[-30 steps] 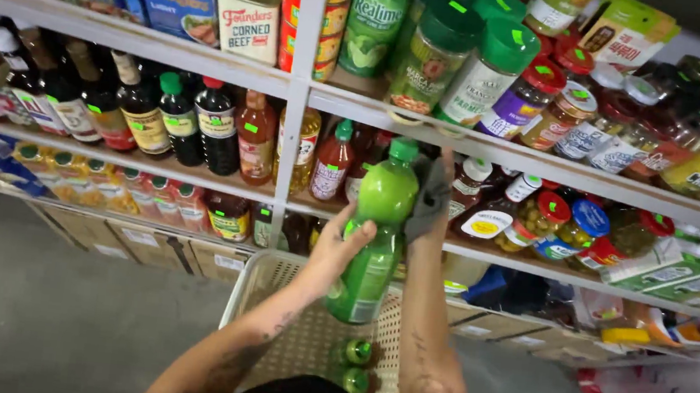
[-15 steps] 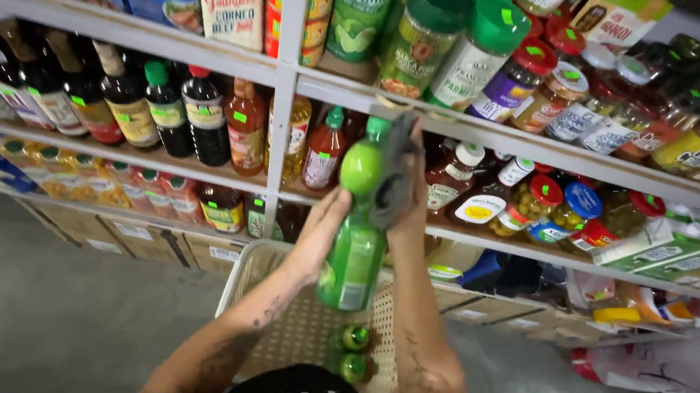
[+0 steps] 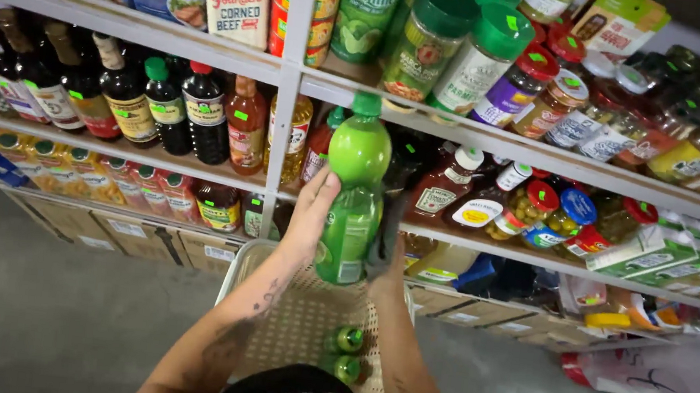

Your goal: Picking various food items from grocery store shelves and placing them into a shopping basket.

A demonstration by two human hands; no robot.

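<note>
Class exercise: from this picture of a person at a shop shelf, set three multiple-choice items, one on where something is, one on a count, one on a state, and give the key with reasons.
1. Where is the green bottle?
A. lying in the basket
B. held up before the shelves
C. on the floor

2. How many small green-capped bottles lie in the basket?
A. two
B. five
C. none

3. How does the green bottle stand?
A. upside down
B. on its side
C. upright, cap on

Key: 1 B, the left hand and right hand grip it in front of the shelf; 2 A, two caps show; 3 C, the cap points up.
</note>
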